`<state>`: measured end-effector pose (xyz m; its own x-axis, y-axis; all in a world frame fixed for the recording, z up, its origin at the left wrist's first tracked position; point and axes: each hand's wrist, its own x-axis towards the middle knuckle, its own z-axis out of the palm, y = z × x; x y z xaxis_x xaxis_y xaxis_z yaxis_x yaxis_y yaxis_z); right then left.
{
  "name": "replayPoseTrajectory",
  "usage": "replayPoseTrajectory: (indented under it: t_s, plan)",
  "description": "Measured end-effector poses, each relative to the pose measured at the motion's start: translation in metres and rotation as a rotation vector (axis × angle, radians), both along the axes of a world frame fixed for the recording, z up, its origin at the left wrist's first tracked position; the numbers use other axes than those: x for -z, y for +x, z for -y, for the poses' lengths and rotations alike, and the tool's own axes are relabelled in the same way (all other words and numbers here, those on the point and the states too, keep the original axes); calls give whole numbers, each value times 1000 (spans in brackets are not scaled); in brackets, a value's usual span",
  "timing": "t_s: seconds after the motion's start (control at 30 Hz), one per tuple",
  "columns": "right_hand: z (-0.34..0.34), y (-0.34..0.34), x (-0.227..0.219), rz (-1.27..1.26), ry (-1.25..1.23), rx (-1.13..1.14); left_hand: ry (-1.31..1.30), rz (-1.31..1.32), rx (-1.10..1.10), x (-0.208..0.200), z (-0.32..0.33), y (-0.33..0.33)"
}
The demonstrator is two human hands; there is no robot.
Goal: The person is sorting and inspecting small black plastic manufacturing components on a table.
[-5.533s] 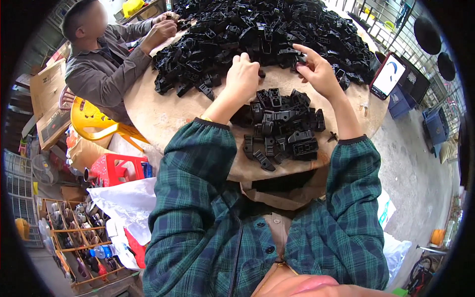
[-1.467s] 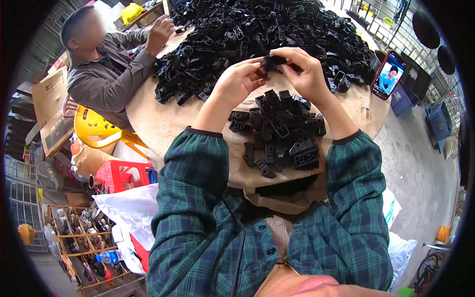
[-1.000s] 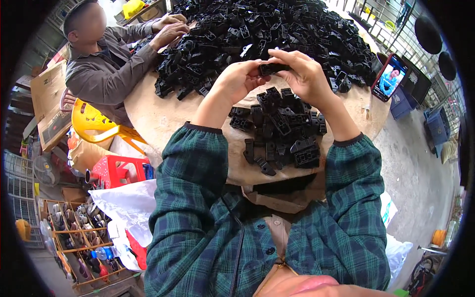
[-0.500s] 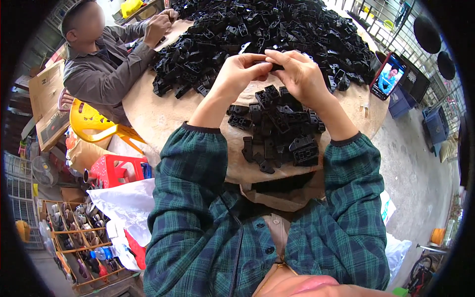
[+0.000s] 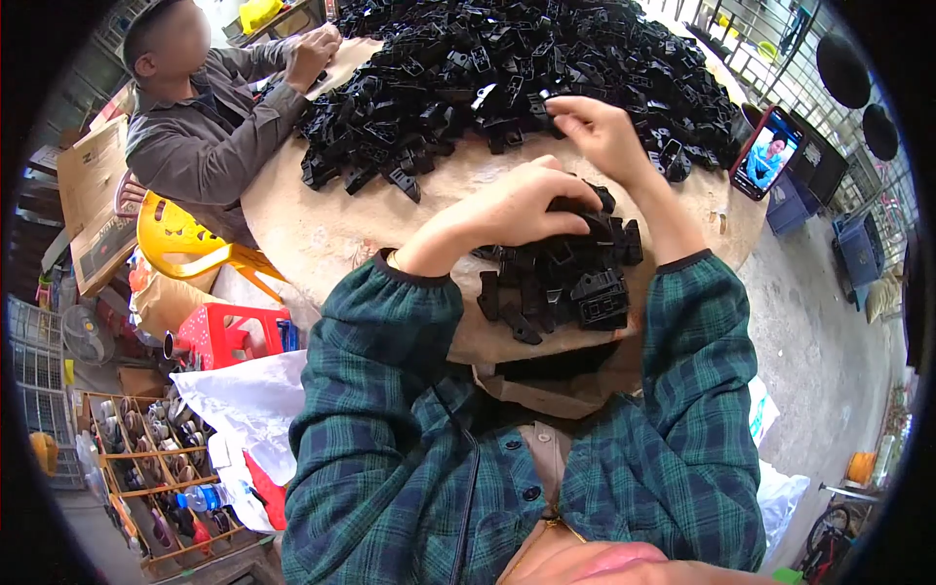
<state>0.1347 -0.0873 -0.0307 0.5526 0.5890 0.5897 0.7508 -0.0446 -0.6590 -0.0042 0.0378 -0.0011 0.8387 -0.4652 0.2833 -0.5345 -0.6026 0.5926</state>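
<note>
Round and tan, the surface (image 5: pixel 322 234) carries a small heap of black plastic clips (image 5: pixel 565 278) directly under the left hand (image 5: pixel 522 210), whose grip curls down onto the heap's top; whether it holds a clip I cannot tell. Just beyond, the right hand (image 5: pixel 600 132) pinches narrowly at the edge of the big clip pile (image 5: pixel 507 68). Right of that grip leans a phone (image 5: pixel 767 154); far left, another person's hands (image 5: pixel 312 54) work.

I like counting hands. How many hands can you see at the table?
3: the left hand on the small pile, the right hand at the big heap, a co-worker's hand; the other may be hidden.
</note>
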Motion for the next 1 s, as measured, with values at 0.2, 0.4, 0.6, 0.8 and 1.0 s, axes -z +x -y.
replayPoseTrajectory:
  t_s: [0.2, 0.4, 0.6, 0.8, 1.0]
  plan:
    - [-22, -8, 8, 307, -362, -45, -298, -185, -259, -9, -29, 18]
    - [-33, -9, 6, 228, -340, -67, 90, 257, -826, 36, -62, 46]
    - [-35, -1, 17, 115, -232, -75, 136, 174, -745, 56, -55, 54]
    - [-20, -4, 12, 137, -231, 51, 142, 168, -734, 51, -50, 49]
    - [0, 11, 2, -402, -14, 0, 90, 22, -734, 25, -25, 43]
